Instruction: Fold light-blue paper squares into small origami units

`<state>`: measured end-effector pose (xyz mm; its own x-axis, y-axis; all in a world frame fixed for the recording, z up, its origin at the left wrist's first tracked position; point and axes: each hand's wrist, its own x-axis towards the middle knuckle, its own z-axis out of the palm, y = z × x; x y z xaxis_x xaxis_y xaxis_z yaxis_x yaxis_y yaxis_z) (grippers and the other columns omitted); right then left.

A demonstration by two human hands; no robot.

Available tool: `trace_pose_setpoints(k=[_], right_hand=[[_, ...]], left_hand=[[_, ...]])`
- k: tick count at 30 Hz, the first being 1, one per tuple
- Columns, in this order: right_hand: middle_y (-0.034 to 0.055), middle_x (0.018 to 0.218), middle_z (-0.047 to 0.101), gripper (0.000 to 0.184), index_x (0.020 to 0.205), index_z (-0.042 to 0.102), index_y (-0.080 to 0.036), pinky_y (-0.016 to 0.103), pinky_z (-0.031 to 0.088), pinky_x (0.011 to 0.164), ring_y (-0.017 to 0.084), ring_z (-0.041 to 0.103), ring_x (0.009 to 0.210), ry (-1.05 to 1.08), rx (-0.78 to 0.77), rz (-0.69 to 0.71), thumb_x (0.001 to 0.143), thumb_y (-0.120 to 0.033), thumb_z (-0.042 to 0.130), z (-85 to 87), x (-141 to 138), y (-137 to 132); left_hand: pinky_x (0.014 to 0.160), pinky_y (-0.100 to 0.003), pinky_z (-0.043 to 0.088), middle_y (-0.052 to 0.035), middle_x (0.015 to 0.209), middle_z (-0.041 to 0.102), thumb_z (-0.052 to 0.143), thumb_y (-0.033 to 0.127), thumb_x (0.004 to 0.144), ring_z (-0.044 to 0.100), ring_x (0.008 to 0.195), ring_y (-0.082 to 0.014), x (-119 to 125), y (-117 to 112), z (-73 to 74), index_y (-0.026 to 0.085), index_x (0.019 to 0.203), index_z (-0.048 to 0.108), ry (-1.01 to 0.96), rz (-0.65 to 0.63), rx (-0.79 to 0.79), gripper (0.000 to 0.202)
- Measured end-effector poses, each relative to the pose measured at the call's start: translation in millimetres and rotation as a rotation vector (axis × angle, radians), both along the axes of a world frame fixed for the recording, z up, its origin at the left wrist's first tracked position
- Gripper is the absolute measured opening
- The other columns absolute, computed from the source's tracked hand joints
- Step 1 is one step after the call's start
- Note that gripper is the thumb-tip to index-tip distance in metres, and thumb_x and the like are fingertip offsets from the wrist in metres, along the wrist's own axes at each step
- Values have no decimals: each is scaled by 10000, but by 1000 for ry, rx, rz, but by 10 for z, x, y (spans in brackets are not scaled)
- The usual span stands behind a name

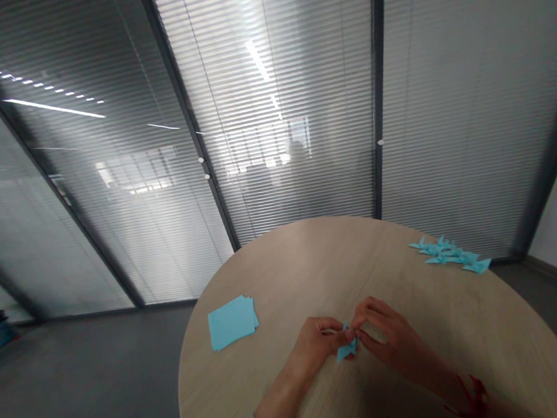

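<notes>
I see worktop (pixel 315 265): paper stack (pixel 231 323) at left, folded pieces (pixel 448 254) far right | left hand (pixel 317 337), right hand (pixel 389 334) meet, fingers (pixel 369 309) pinching blue paper (pixel 345 350)

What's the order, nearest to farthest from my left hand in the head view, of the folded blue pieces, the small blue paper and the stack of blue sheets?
1. Small blue paper: at the fingertips of your left hand.
2. Stack of blue sheets: off to the left on the table.
3. Folded blue pieces: grouped near the far right edge.
</notes>
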<state>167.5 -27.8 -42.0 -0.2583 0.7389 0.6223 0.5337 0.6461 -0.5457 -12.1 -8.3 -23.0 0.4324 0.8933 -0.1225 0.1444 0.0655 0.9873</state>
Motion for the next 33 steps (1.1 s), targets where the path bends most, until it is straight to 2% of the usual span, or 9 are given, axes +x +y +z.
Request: trace_pose_setpoints(k=[4, 12, 20, 24, 29, 33], right_hand=[[51, 798, 629, 97, 796, 636, -234, 365, 501, 723, 216, 593, 790, 31, 37, -3, 853, -202, 564, -4, -1, 17], [54, 810, 664, 146, 805, 690, -225, 323, 523, 692, 196, 631, 767, 79, 39, 18, 882, -228, 566, -18, 8, 29], [42, 772, 650, 181, 773, 652, -202, 291, 501, 687, 181, 621, 736, 172, -65, -3, 890, -284, 541, -20, 18, 69], [35, 795, 635, 153, 823, 644, -199, 274, 488, 692, 174, 607, 753, 158, -96, 32, 886, -292, 540, -19, 2, 66], [25, 768, 611, 188, 775, 615, -199, 268, 469, 689, 168, 594, 737, 161, -93, 16, 903, -307, 530, 2, -14, 36], [27, 802, 617, 145, 847, 617, -201, 271, 468, 706, 172, 596, 755, 191, -74, -12, 900, -318, 548, 4, -6, 30]], left_hand=[[600, -269, 402, -52, 632, 655, 731, 530, 626, 566, 592, -154, 19, 13, -16, 104, 666, 695, -21, 43, 23, 429], [636, -293, 468, -43, 625, 652, 736, 549, 614, 603, 599, -166, 47, -12, 6, 116, 679, 679, -117, 66, 30, 441], [610, -277, 458, -23, 613, 632, 684, 558, 681, 618, 593, -166, 28, 39, -47, 139, 706, 623, -73, 76, 146, 424], [594, -273, 452, -16, 614, 628, 665, 565, 693, 619, 583, -166, 31, 62, -72, 150, 705, 593, -63, 67, 160, 421], [584, -262, 441, -11, 594, 619, 653, 556, 708, 599, 568, -154, 39, 34, -27, 152, 697, 593, -42, 51, 194, 409], [578, -257, 436, -16, 588, 610, 648, 541, 720, 574, 554, -142, 40, 13, 3, 144, 692, 602, -40, 63, 219, 401]])
